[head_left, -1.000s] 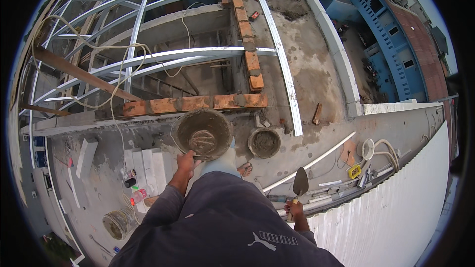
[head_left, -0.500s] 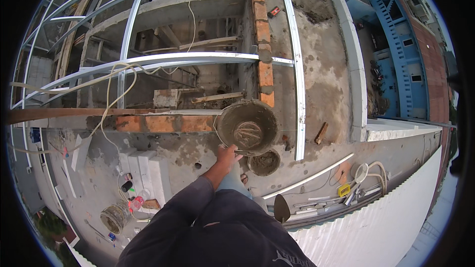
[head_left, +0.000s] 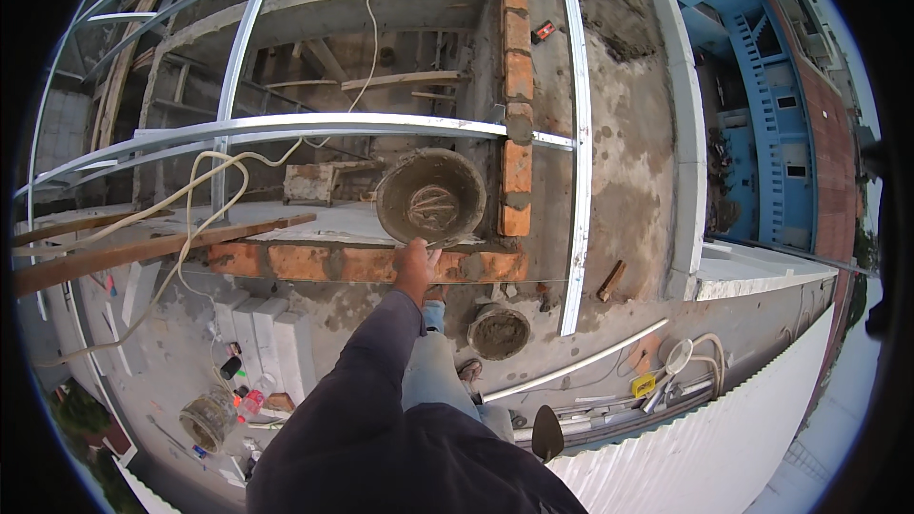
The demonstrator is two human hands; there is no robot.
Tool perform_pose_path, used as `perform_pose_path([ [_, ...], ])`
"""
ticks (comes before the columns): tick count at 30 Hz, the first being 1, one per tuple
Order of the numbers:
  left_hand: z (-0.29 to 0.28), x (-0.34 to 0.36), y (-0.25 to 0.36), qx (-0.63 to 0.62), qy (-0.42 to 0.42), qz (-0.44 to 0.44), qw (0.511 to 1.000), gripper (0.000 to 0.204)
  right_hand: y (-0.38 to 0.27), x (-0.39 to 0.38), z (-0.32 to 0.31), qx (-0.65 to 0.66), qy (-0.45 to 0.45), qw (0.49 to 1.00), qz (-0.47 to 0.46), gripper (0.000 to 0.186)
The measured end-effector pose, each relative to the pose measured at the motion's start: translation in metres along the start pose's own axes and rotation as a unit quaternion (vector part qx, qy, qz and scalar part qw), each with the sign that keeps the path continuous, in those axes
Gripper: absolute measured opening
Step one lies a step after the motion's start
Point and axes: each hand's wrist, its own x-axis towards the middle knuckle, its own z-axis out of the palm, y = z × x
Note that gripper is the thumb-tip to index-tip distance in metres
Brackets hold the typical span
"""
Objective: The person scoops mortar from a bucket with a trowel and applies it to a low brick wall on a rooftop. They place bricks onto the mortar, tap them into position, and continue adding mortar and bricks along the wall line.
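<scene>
My left hand (head_left: pixel 416 265) is closed on the near rim of a mortar-smeared bucket (head_left: pixel 398 192). The bucket is tilted so its inside shows, with scraped grey mortar at the bottom. It hangs just beyond a low course of orange bricks (head_left: pixel 367 265), over the far side of the wall. A smaller round container (head_left: pixel 473 331) of wet mortar stands on the floor to the right of my legs. A dark trowel blade (head_left: pixel 546 433) sticks out at my right side. My right hand is hidden.
Bright metal beams (head_left: pixel 576 162) frame the open room ahead. A brick column course (head_left: pixel 516 171) runs away from me. A wooden plank (head_left: pixel 143 254) and a looped cable (head_left: pixel 190 195) cross the left. White blocks (head_left: pixel 286 352), pipes (head_left: pixel 571 362) and tools lie on the floor.
My left hand has carried the bucket forward and left, from beside the brick corner to beyond the brick course. The smaller mortar container on the floor now shows whole.
</scene>
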Motion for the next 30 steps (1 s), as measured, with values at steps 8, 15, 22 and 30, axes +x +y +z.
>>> perform_pose_path([
  [8, -0.012, 0.083, 0.082, 0.064, 0.113, 0.088, 0.988, 0.070, -0.006, 0.005, -0.005, -0.037, -0.016, 0.998, 0.043, 0.024],
  [15, -0.043, 0.153, 0.113, -0.040, 0.124, 0.126, 0.983, 0.073, 0.012, -0.001, -0.017, -0.056, -0.029, 0.994, 0.085, 0.026],
  [22, -0.026, 0.124, 0.077, 0.222, 0.050, 0.210, 0.951, 0.080, 0.028, -0.001, -0.030, -0.070, -0.030, 0.994, 0.082, 0.028],
  [30, -0.144, 0.046, -0.134, 0.568, -0.102, -0.011, 0.817, 0.058, 0.066, 0.035, -0.022, -0.138, 0.061, 0.988, -0.046, 0.043],
])
